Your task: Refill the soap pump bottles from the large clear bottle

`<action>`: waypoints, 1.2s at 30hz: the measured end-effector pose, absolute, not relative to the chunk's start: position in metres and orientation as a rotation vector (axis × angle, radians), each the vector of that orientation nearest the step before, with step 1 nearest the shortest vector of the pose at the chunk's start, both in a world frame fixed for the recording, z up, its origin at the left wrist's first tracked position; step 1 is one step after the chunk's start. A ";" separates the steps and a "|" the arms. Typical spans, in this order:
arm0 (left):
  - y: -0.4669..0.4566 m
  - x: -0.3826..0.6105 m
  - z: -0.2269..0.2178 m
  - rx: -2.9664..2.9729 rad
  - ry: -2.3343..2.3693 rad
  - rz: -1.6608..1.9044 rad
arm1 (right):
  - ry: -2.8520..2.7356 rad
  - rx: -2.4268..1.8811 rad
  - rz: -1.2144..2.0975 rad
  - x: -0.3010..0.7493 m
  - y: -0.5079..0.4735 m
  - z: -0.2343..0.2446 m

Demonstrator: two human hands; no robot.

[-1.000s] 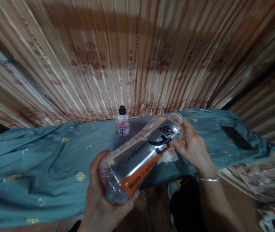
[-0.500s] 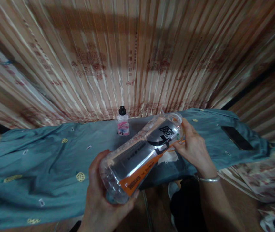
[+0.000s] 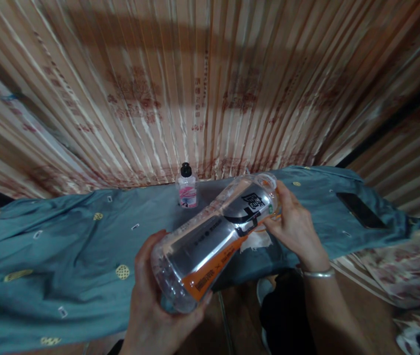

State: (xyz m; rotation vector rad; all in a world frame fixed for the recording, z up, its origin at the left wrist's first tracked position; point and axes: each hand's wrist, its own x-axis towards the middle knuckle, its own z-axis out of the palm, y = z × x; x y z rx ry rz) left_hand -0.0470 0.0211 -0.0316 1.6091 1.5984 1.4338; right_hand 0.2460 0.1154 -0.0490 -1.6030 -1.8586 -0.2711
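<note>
A large clear plastic bottle [image 3: 213, 236] with a silver, black and orange label is tilted between my two hands, its neck up to the right. My left hand [image 3: 161, 296] wraps around its base. Near the neck end, my right hand [image 3: 295, 224] grips the bottle between thumb and fingers; a silver bangle [image 3: 319, 273] circles that wrist. Behind the bottle stands a small upright bottle [image 3: 188, 192] with a black cap and pink label. Something whitish [image 3: 257, 241] lies under the big bottle, partly hidden by it.
A teal patterned cloth [image 3: 84, 246] covers the narrow table. A black phone [image 3: 360, 209] lies on it at the right. Pleated curtains [image 3: 180, 88] hang right behind the table and at both sides. Below are the floor, a dark trouser leg and a shoe [image 3: 265, 291].
Almost nothing differs. The view has shifted slightly; both hands keep the same hold on the large bottle.
</note>
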 end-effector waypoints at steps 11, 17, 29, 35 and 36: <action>0.023 -0.048 -0.035 1.592 1.571 1.466 | -1.860 -1.584 -0.320 0.249 0.118 -0.055; 0.023 -0.048 -0.036 1.611 1.595 1.465 | -1.859 -1.585 -0.305 0.250 0.118 -0.056; 0.025 -0.055 -0.037 1.699 1.557 1.451 | -1.848 -1.574 -0.313 0.248 0.117 -0.055; 0.024 -0.053 -0.037 1.696 1.565 1.452 | -1.846 -1.581 -0.313 0.248 0.118 -0.055; 0.025 -0.053 -0.037 1.694 1.566 1.454 | -1.849 -1.581 -0.313 0.248 0.118 -0.055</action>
